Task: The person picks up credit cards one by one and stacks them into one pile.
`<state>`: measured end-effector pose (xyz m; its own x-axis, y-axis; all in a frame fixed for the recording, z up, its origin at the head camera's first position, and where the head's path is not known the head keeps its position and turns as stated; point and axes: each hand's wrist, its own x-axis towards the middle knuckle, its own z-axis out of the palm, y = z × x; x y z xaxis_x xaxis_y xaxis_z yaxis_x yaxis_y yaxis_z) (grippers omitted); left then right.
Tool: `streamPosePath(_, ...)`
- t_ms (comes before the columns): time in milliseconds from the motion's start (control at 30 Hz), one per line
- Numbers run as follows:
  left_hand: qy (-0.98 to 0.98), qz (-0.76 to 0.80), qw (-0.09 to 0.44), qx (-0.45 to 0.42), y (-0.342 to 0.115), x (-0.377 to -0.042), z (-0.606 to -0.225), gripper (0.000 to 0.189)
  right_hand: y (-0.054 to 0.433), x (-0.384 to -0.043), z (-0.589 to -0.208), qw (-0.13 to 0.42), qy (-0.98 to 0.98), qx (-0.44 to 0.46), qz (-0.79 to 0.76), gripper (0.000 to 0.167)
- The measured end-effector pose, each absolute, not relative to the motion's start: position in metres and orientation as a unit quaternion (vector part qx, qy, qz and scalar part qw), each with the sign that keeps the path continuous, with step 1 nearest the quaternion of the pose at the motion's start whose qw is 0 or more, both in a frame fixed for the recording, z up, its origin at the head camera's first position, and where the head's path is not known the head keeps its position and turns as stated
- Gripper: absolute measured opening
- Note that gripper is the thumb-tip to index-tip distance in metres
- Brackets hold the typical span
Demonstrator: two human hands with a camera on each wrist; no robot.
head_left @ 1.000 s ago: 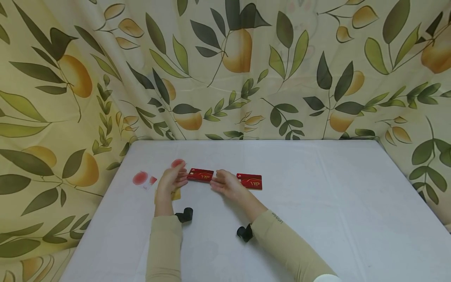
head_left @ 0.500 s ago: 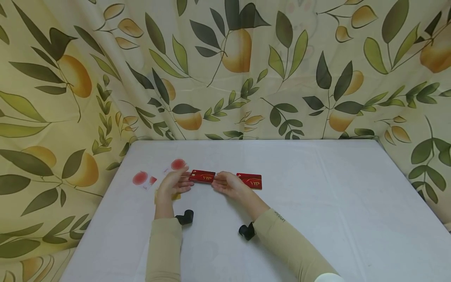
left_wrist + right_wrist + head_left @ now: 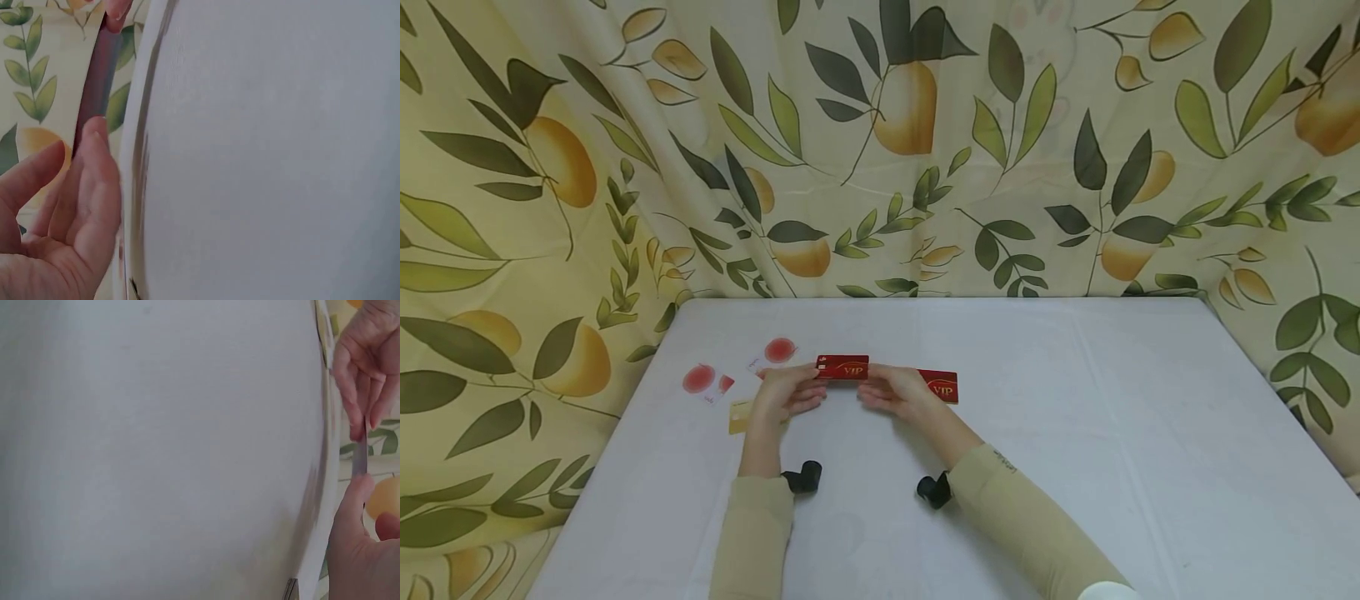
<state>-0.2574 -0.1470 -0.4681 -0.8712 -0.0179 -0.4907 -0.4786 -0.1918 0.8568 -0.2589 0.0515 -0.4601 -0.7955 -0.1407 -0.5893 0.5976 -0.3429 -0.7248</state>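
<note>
A red VIP card with a chip is held up off the white table, its face turned toward the head camera. My left hand pinches its left end, thumb in front and fingers behind. At the card's other end, my right hand grips with its fingertips. Both wrist views show the card nearly edge-on between the two hands. A second red VIP card lies flat, partly hidden behind my right hand. Beneath my left hand, a gold card shows only in part.
On the left of the white table lie two pale pieces with round red prints, one piece farther left and another piece behind my left hand. A patterned curtain hangs at the table's back edge.
The card in my hands has moved right and its face has tilted up toward the camera. Both hands have shifted right with it, and my right hand covers more of the second card.
</note>
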Motion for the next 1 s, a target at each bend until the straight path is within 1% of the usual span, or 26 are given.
streamPosePath(267,0.579,0.782,0.123,-0.197,-0.131,-0.254,-0.464,0.035,0.061,-0.256,-0.456,0.195,0.544,0.213,-0.788,0.036)
streamPosePath(400,0.581,0.784,0.109,-0.188,-0.121,-0.252,-0.461,0.036,0.068,-0.254,-0.453,0.185,0.549,0.212,-0.787,0.037)
streamPosePath(733,0.582,0.786,0.109,-0.18,-0.093,-0.251,-0.463,0.037,0.095,-0.245,-0.452,0.16,0.569,0.201,-0.781,0.038)
streamPosePath(1000,0.587,0.783,0.117,-0.168,-0.068,-0.244,-0.465,0.036,0.12,-0.235,-0.451,0.163,0.578,0.207,-0.773,0.039)
